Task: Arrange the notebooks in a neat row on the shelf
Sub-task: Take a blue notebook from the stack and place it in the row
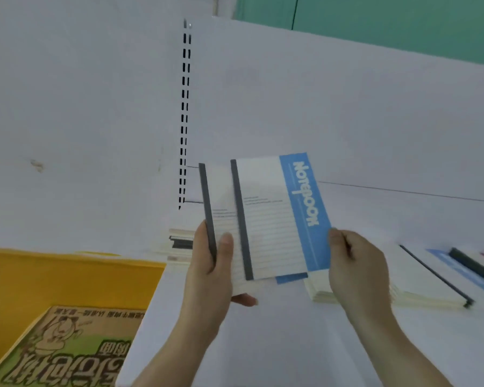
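Hands hold two fanned blue-and-white paper notebooks (pixel 266 219): left hand (pixel 211 263) grips spines, right hand (pixel 355 263) pinches blue edge. Square edges before shelving.

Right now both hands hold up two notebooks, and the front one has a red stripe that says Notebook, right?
Not quite. In the head view the left hand and right hand do hold up two notebooks, but the front notebook has a blue stripe with the word, not red.
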`<state>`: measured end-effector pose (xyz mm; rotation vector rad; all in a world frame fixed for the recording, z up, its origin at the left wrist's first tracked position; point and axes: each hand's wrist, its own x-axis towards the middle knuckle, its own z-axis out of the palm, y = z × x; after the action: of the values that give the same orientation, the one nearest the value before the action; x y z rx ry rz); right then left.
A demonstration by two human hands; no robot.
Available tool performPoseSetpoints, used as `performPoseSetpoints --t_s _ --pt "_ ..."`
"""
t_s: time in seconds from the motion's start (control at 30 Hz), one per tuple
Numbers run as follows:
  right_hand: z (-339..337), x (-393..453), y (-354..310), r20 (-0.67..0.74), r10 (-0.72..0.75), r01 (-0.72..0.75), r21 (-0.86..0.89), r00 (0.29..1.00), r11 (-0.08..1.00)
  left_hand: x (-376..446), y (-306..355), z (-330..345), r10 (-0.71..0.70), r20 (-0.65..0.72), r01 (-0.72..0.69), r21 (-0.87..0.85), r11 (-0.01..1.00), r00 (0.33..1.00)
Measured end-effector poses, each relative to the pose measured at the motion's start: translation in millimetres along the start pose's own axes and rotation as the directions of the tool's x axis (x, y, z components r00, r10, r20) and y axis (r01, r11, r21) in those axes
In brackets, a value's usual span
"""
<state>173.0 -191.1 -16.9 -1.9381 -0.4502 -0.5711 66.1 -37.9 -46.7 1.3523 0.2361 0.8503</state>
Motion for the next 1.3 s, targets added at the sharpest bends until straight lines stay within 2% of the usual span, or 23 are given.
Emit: performPoseSetpoints --t_s 0.13,0.3,0.43,0.53,0.73,0.9,1.07,1.13,1.2,1.3 --pt "-21 -22 31 0.025 0.076 -0.076 0.011 0.997 0.997 -20 -10 41 -0.005 0.125 0.003 0.017 1.0 0.992" --pt "-75 -29 63 0.049 0.141 -0.147 0.139 0.989 0.979 -43 -17 89 -0.123 0.328 0.151 -0.06 0.987 0.937" --pt "-123 -33 87 0.091 0.266 -0.281 0.284 0.96 0.917 -69 -19 143 -0.121 0.387 0.144 -0.031 0.989 0.914" --pt "-171 -33 114 0.086 0.228 -0.24 0.185 0.97 0.953 -91 -24 191 -0.078 0.406 0.078 0.016 0.997 0.911" --pt "-288 -21 186 0.096 0.234 -0.235 0.001 0.968 0.972 -145 -35 301 -0.141 0.441 0.148 0.019 0.989 0.887" --pt "-356 -8 234 0.316 0.121 -0.042 -0.248 0.941 0.968 -164 -58 378 -0.156 0.328 0.134 0.088 0.987 0.932" --pt "-392 29 269 0.351 0.093 0.084 -0.457 0.932 0.886 -159 -73 420 -0.217 0.381 0.146 0.206 0.967 0.899" --pt "-394 44 286 0.387 0.044 0.166 -0.493 0.921 0.854 -148 -82 429 -0.21 0.421 0.083 0.3 0.95 0.883" --pt "-388 62 304 0.435 -0.011 0.276 -0.551 0.9 0.788 -130 -97 437 -0.123 0.422 -0.115 0.496 0.861 0.898" --pt "-372 87 331 0.47 -0.057 0.376 -0.62 0.881 0.689 -101 -120 446 -0.002 0.449 -0.379 0.757 0.533 0.893"
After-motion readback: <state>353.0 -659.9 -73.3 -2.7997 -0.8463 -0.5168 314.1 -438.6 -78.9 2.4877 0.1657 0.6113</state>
